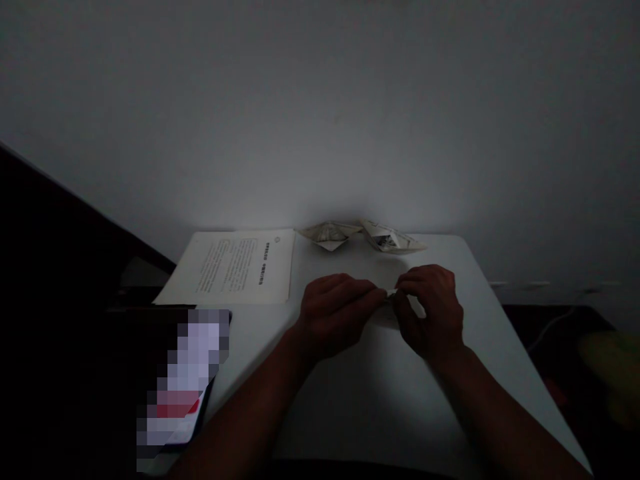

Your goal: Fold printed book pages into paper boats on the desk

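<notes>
Head view: From my distant post I look down on two bare hands meeting over a white table [350, 420] in a dim corner, its far edge by a pale wall [320, 120].
Left hand: The left hand [340, 313] reaches in with fingers drawn close together, their tips pinching a small paper piece [391, 293].
Right hand: The right hand [433, 313] grips the same piece from the other side, thumb and forefinger nearly closed, a narrow gap showing behind them.
Paper piece: It sits between the two sets of fingertips, above the middle of the table; most of it is hidden from me, and I cannot tell its folds.
Finished boats: A left paper boat [329, 235] and a right paper boat [393, 239] rest end to end near the wall, both complete, I judge.
Work left: I take the pinched piece to be unfinished, since no boat shape shows there.
Printed sheets: Pages [235, 267] lie flat at the table's far left, unfolded.
Lit device: A bright-screened device [187, 380] lies at the near left, its display blurred into blocks, beside the left forearm.
</notes>
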The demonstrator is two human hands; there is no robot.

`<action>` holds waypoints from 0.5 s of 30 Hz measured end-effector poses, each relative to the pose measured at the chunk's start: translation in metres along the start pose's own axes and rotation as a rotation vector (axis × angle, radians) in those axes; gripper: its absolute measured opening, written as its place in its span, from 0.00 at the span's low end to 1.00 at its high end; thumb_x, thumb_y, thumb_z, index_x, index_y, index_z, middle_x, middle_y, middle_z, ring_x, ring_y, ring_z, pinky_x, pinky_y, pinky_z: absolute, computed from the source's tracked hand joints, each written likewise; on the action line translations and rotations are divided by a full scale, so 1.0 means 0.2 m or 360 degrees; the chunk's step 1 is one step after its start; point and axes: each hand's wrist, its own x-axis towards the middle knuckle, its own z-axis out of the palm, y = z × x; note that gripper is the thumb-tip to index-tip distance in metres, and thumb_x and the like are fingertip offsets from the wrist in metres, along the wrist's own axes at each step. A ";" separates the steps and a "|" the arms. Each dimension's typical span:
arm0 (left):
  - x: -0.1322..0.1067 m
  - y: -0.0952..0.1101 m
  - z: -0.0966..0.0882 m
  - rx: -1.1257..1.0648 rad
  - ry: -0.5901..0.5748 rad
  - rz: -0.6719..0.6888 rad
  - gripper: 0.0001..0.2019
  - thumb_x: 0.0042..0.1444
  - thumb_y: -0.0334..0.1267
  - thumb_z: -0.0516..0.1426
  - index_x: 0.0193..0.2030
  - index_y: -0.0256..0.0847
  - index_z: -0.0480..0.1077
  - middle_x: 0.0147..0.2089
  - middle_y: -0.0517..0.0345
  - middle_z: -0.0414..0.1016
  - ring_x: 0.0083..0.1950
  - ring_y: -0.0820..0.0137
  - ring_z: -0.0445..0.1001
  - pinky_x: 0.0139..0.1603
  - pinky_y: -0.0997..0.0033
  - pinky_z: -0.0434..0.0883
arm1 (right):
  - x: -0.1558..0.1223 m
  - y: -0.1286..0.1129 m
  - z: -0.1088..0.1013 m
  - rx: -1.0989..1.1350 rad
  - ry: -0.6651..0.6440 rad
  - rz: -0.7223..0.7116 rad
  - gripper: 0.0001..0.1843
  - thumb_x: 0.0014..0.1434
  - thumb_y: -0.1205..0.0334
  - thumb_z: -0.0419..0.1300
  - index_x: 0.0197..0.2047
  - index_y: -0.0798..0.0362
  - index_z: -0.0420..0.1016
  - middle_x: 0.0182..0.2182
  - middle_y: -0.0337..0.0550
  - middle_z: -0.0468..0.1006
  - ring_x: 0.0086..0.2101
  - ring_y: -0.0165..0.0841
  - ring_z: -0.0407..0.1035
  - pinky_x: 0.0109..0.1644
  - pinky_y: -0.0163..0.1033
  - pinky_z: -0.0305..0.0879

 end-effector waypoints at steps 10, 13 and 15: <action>0.00 0.01 -0.05 0.0192 0.0244 -0.0076 0.08 0.53 0.28 0.60 0.41 0.38 0.72 0.37 0.58 0.78 0.35 0.76 0.76 0.36 0.77 0.72 | -0.02 0.09 0.00 -0.0111 -0.0124 0.0237 0.05 0.59 0.65 0.55 0.30 0.52 0.67 0.29 0.43 0.73 0.34 0.36 0.67 0.43 0.44 0.59; -0.01 -0.01 -0.06 0.0182 0.0287 -0.0147 0.09 0.54 0.29 0.59 0.42 0.40 0.72 0.38 0.58 0.78 0.37 0.76 0.76 0.36 0.78 0.73 | -0.04 0.15 0.01 -0.0166 -0.0167 0.0371 0.07 0.59 0.63 0.55 0.28 0.52 0.67 0.27 0.42 0.73 0.33 0.36 0.67 0.41 0.43 0.58; -0.02 -0.03 -0.06 0.0148 0.0366 -0.0249 0.09 0.54 0.28 0.59 0.42 0.41 0.73 0.39 0.58 0.78 0.37 0.76 0.76 0.36 0.77 0.73 | -0.04 0.18 0.01 -0.0187 -0.0183 0.0470 0.09 0.59 0.62 0.55 0.27 0.52 0.67 0.26 0.40 0.73 0.31 0.35 0.66 0.40 0.43 0.58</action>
